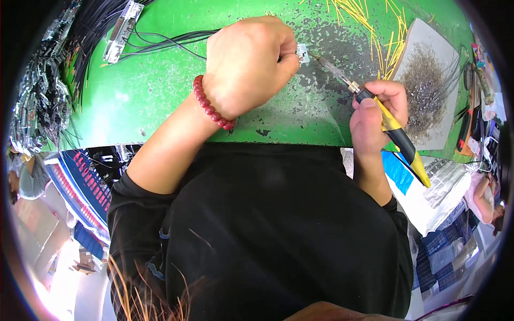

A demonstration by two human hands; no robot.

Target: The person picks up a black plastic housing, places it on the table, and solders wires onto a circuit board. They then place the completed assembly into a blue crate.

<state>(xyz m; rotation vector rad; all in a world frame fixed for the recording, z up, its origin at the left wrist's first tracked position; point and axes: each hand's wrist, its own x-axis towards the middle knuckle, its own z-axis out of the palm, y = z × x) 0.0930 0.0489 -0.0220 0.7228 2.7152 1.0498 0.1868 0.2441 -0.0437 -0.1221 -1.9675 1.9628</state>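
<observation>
The left hand is curled into a loose fist, wrist bent (fingertips pinched together at its far side). The right hand is closed, thumb pressed flat on top.

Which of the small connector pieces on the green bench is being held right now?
The small silvery connector pinched at the left hand fingertips, where the soldering iron tip points. The other connector lies untouched at upper left, with black wires.

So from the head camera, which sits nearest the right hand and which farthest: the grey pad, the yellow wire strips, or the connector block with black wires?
1. Grey pad, just right of the right hand.
2. Yellow wire strips, above it.
3. Connector block, far upper left.
</observation>
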